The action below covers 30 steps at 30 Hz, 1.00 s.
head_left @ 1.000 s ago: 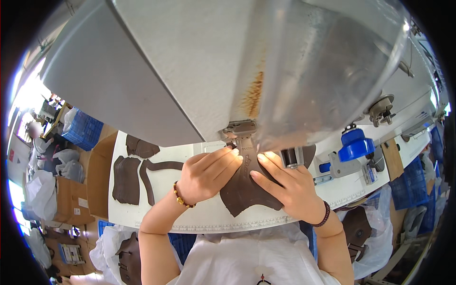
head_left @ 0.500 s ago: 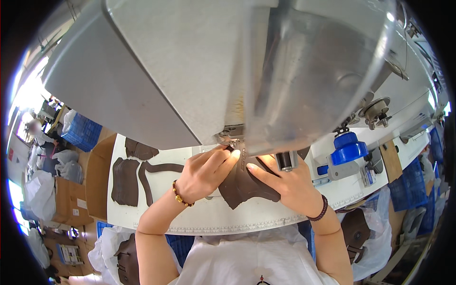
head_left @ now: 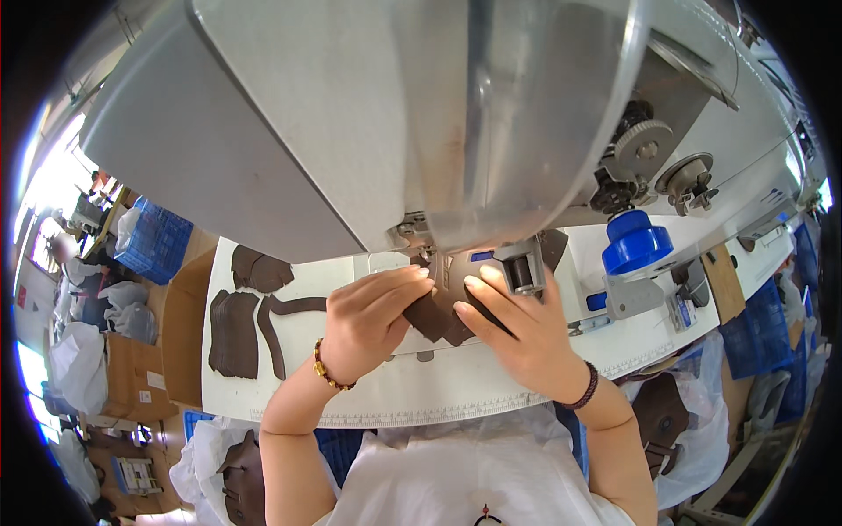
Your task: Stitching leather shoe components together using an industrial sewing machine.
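Under the head of a sewing machine (head_left: 289, 114), a dark brown leather-like piece (head_left: 428, 317) lies on the white table, partly hidden by the machine and my fingers. My left hand (head_left: 373, 307), fingers bunched together, grips its left side close to the presser foot (head_left: 414, 230). On its right part rests my right hand (head_left: 531, 342), fingers stretched and apart, pressing down flat. A grey bracket with a dark roller (head_left: 523, 270) hangs just over the right fingers. The needle cannot be made out.
Left on the table lie a stack of brown pieces (head_left: 233, 335), a curved brown strip (head_left: 272, 337) and rounded brown pieces (head_left: 261, 269). A blue knob-like part (head_left: 636, 245) juts from the machine. Bags with brown pieces (head_left: 662, 421) flank my lap; a cardboard box (head_left: 189, 337) stands left.
The leather-like piece has shifted away from me, turning, so less of it shows between my hands. My left fingers have drawn slightly back from the presser foot. The view has shifted slightly.
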Tool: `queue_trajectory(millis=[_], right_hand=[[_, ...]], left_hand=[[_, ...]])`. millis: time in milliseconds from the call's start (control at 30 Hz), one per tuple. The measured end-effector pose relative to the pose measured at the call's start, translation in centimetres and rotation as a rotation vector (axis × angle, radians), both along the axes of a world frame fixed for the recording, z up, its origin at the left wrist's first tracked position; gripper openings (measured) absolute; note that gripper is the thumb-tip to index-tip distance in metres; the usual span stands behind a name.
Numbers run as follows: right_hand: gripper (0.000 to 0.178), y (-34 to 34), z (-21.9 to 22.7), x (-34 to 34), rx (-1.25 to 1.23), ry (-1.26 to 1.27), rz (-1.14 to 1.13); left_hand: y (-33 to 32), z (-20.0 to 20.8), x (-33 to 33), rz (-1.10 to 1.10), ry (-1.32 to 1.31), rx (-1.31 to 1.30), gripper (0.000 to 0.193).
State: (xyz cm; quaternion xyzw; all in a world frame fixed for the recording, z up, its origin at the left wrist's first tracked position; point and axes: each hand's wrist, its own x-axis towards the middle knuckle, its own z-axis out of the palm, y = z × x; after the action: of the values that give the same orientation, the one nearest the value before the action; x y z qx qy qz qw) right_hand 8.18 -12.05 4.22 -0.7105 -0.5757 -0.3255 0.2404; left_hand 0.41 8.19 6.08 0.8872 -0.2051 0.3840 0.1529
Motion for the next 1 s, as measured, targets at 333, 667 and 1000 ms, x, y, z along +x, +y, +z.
queue_trajectory(millis=[333, 667, 1000], right_hand=[[0.03, -0.1, -0.3, -0.1, 0.021, 0.085, 0.006], [0.033, 0.1, -0.5, -0.4, -0.021, 0.074, -0.017], [0.042, -0.1, -0.1, 1.3, -0.089, 0.174, 0.042]], left_hand=[[-0.5, -0.1, -0.7, 0.006, -0.106, 0.323, 0.02], [0.0, -0.2, -0.5, -0.007, -0.157, 0.393, 0.017], [0.1, -0.6, 0.5, -0.025, -0.163, 0.327, 0.02]])
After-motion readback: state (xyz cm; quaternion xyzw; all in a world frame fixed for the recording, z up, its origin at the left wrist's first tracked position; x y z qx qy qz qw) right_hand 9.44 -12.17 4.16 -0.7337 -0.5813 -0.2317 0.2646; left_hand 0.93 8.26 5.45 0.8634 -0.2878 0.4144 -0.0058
